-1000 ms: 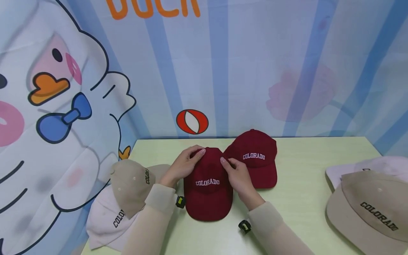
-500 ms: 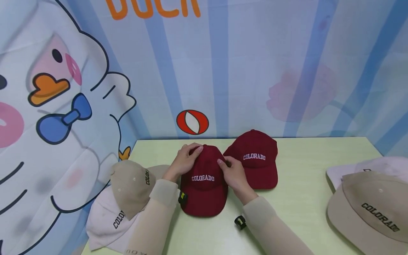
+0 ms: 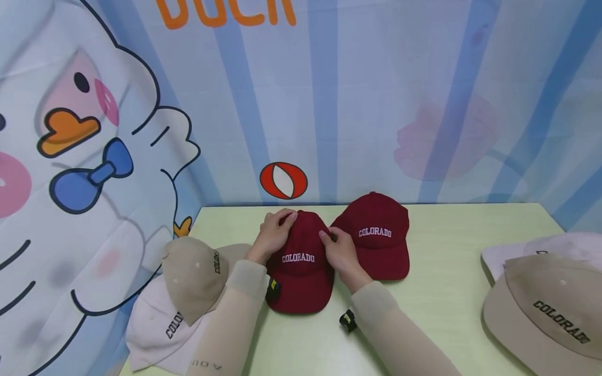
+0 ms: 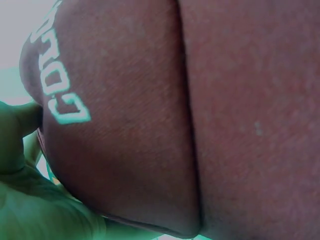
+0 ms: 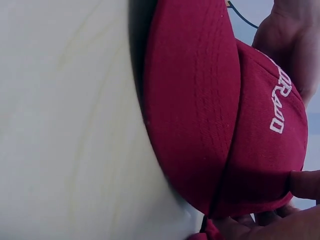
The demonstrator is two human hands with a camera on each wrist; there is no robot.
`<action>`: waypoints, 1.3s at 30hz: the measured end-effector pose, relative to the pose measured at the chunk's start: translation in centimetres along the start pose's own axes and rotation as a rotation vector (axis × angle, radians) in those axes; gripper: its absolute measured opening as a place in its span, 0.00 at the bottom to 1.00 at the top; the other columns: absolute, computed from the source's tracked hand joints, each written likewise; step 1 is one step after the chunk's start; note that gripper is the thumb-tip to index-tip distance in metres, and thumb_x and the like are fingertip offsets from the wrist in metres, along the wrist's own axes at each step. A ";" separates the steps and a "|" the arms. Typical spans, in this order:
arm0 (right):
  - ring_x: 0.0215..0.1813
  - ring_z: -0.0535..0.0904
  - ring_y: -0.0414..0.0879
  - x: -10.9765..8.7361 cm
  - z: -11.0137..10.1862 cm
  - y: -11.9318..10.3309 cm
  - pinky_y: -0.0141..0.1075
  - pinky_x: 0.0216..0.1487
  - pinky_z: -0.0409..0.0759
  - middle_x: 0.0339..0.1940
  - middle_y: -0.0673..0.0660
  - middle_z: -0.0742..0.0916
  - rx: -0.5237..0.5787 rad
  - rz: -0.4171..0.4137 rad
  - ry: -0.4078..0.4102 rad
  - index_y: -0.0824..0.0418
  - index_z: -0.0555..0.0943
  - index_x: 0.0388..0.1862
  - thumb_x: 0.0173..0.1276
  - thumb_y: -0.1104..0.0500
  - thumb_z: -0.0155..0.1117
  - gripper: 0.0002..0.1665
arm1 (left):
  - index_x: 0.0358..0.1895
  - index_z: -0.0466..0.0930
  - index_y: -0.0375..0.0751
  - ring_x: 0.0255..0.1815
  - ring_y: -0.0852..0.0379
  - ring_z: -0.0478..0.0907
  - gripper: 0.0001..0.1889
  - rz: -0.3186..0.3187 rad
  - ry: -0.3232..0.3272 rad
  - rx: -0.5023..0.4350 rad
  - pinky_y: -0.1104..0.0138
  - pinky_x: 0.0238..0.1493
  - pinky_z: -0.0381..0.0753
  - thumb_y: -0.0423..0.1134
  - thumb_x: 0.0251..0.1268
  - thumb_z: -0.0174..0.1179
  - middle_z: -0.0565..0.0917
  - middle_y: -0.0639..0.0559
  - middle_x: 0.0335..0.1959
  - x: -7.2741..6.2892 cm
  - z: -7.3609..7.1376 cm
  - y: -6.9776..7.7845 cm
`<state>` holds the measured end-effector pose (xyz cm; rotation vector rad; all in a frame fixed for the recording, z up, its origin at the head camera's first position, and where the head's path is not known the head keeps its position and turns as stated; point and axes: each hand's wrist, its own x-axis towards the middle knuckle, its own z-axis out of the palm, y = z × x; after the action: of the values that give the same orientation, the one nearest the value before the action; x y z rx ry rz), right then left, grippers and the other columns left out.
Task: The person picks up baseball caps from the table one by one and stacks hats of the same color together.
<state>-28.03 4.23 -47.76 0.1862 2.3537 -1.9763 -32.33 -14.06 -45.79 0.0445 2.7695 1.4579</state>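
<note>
A dark red baseball cap (image 3: pixel 301 284) with white COLORADO lettering lies at mid-table, its brim towards me. My left hand (image 3: pixel 271 234) holds the upper left side of its crown, thumb on the front. On the crown's right side, my right hand (image 3: pixel 342 253) pinches the fabric, with the thumb (image 5: pixel 305 184) outside and the other fingers tucked under the edge in the right wrist view. The left wrist view is filled by the cap's crown (image 4: pixel 120 100) and brim, with part of the left hand (image 4: pixel 45 200) beside it. A second red cap (image 3: pixel 376 245) sits just behind my right hand.
To the left, a beige cap (image 3: pixel 193 277) rests on a white cap (image 3: pixel 150 324). On the right, another beige cap (image 3: pixel 541 318) overlaps a white one (image 3: pixel 508 253). The table (image 3: pixel 451 235) ends at a printed cloth backdrop (image 3: pixel 357 104).
Both hands have moved the held red cap slightly away from me and to the left. The other caps have stayed where they were.
</note>
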 end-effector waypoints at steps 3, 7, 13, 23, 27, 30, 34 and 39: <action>0.56 0.80 0.54 0.2 0.2 -0.1 0.48 0.60 0.77 0.55 0.63 0.85 0.015 0.015 -0.004 0.62 0.81 0.62 0.83 0.53 0.54 0.19 | 0.64 0.81 0.54 0.63 0.40 0.64 0.19 -0.015 0.004 0.001 0.44 0.61 0.68 0.54 0.82 0.50 0.73 0.41 0.58 0.3 0.0 -0.1; 0.59 0.80 0.56 0.6 0.6 0.0 0.51 0.63 0.77 0.58 0.64 0.84 0.018 0.017 -0.011 0.63 0.79 0.65 0.84 0.53 0.52 0.21 | 0.65 0.81 0.54 0.63 0.39 0.63 0.19 -0.030 0.019 -0.001 0.44 0.61 0.68 0.54 0.82 0.50 0.72 0.40 0.59 0.6 0.0 -0.1; 0.58 0.81 0.57 1.1 1.4 0.0 0.50 0.62 0.77 0.57 0.65 0.84 0.009 0.017 -0.009 0.63 0.79 0.66 0.84 0.54 0.52 0.21 | 0.66 0.80 0.53 0.63 0.39 0.63 0.20 -0.054 0.041 0.009 0.44 0.60 0.69 0.54 0.82 0.50 0.72 0.40 0.58 1.1 0.0 -0.6; 0.59 0.81 0.56 1.8 2.2 0.0 0.51 0.64 0.77 0.58 0.64 0.85 0.010 0.002 -0.032 0.61 0.79 0.67 0.84 0.54 0.52 0.21 | 0.69 0.78 0.54 0.64 0.41 0.62 0.22 -0.078 0.022 0.000 0.44 0.60 0.71 0.56 0.82 0.48 0.70 0.41 0.58 1.7 -1.0 -1.4; 0.59 0.80 0.55 1.9 2.5 -0.2 0.50 0.65 0.77 0.58 0.64 0.84 0.006 -0.002 -0.038 0.62 0.79 0.67 0.84 0.54 0.52 0.21 | 0.69 0.78 0.54 0.65 0.39 0.61 0.23 -0.069 0.015 0.009 0.43 0.61 0.70 0.57 0.83 0.47 0.69 0.41 0.59 2.1 -1.4 -1.7; 0.59 0.80 0.55 2.0 2.7 -0.3 0.50 0.64 0.77 0.57 0.63 0.85 0.004 -0.004 -0.048 0.61 0.79 0.67 0.84 0.54 0.52 0.21 | 0.69 0.78 0.53 0.66 0.37 0.60 0.23 -0.057 0.018 0.020 0.43 0.63 0.69 0.57 0.83 0.46 0.69 0.40 0.61 2.1 -1.7 -1.9; 0.58 0.80 0.54 2.0 3.0 -0.4 0.49 0.62 0.77 0.56 0.63 0.85 -0.003 -0.004 -0.056 0.61 0.81 0.65 0.84 0.54 0.52 0.20 | 0.69 0.78 0.52 0.67 0.35 0.59 0.23 -0.050 0.028 0.028 0.42 0.64 0.67 0.56 0.83 0.47 0.69 0.38 0.63 2.1 -2.1 -2.1; 0.56 0.80 0.53 2.2 3.1 -0.5 0.48 0.61 0.78 0.55 0.62 0.85 -0.015 0.005 -0.073 0.60 0.81 0.64 0.84 0.54 0.52 0.19 | 0.68 0.78 0.50 0.66 0.35 0.60 0.22 -0.048 0.049 0.052 0.42 0.63 0.68 0.54 0.84 0.46 0.69 0.37 0.62 2.3 -2.1 -2.2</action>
<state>-30.33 1.26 -48.10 0.1168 2.3199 -1.9279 -34.67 -16.99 -46.38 -0.0572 2.8261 1.3949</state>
